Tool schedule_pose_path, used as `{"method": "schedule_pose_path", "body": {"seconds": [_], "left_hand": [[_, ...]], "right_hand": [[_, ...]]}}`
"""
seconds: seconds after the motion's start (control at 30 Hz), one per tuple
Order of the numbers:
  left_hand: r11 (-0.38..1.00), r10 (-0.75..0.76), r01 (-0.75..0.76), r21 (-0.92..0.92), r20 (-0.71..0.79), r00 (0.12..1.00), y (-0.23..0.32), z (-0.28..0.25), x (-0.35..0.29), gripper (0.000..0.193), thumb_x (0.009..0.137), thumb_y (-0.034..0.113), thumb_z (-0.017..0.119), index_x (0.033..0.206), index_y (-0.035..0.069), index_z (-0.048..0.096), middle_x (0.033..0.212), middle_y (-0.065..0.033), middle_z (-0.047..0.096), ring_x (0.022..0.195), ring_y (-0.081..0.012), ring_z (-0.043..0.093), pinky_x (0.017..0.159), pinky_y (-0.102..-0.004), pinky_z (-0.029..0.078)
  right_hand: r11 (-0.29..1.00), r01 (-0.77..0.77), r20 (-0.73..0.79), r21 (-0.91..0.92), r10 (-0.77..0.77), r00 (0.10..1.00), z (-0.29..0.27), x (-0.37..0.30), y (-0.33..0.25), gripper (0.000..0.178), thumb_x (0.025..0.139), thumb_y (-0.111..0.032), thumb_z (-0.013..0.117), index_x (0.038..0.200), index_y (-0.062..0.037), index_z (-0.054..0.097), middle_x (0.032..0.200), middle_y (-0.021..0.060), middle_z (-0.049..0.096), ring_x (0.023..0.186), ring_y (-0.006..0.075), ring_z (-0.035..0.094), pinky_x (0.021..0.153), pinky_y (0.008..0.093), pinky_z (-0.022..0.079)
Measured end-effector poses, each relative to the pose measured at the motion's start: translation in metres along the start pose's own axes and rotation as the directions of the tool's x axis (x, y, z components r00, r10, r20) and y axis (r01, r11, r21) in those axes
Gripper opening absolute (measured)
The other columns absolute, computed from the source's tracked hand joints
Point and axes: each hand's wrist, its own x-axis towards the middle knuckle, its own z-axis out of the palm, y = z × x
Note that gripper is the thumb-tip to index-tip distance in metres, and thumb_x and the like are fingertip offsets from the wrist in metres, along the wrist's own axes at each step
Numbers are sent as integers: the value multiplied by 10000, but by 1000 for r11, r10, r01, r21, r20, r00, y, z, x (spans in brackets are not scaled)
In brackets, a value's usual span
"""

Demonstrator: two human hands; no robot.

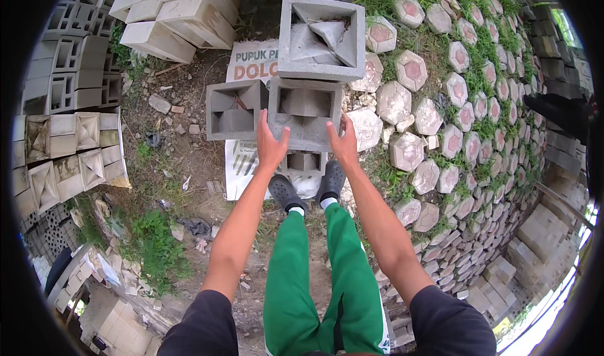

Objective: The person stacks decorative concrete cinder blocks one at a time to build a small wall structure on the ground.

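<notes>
A hollow square grey concrete block [305, 112] is held in front of me, above my feet. My left hand [270, 143] grips its left side and my right hand [344, 143] grips its right side. Directly beyond it stands a taller stack topped by another hollow block [322, 38] with a diagonal pattern inside. A similar hollow block [236, 109] sits on the ground just to the left. Below the held block, another block [304, 163] rests on a white printed sack [244, 161] near my dark shoes [286, 194].
Stacks of grey patterned blocks [66, 148] line the left side, and plain solid blocks [176, 10] lie at the top left. Hexagonal paving stones [440, 123] with grass between them cover the right. Rubble and dirt lie on the ground at left.
</notes>
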Motion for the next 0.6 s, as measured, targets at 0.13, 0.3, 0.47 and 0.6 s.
{"method": "schedule_pose_path", "body": {"seconds": [0.13,0.3,0.47,0.6], "left_hand": [[967,-236,245,-76,109,965,-5,10,50,688,842,330,671,1375,-20,412,1311,-234,535,1216,-370,514,1031,-395,384],[920,-341,372,-124,217,915,-7,10,58,598,800,397,711,1214,-16,586,1101,-167,682,995,-301,646,901,-371,462],[835,-420,515,-192,380,824,-22,5,63,573,784,349,685,1224,-7,593,1130,-146,664,1041,-235,606,916,-348,444],[799,-444,564,-208,428,787,-15,10,61,550,784,297,649,1235,-12,587,1139,-163,655,1083,-255,592,939,-350,434]], "right_hand": [[990,-126,79,60,122,989,14,35,7,686,877,-351,669,1355,72,416,1273,259,551,1193,350,538,1017,395,402],[977,-197,73,85,191,979,20,45,7,658,802,-199,629,1371,49,411,1255,238,572,1160,319,565,1008,368,406],[970,-233,65,63,229,971,25,42,4,692,790,-178,620,1402,43,386,1278,236,562,1180,316,554,1021,360,397],[971,-199,145,134,180,973,16,42,25,739,781,-152,612,1441,34,337,1316,237,536,1215,310,529,1044,344,378]]}}
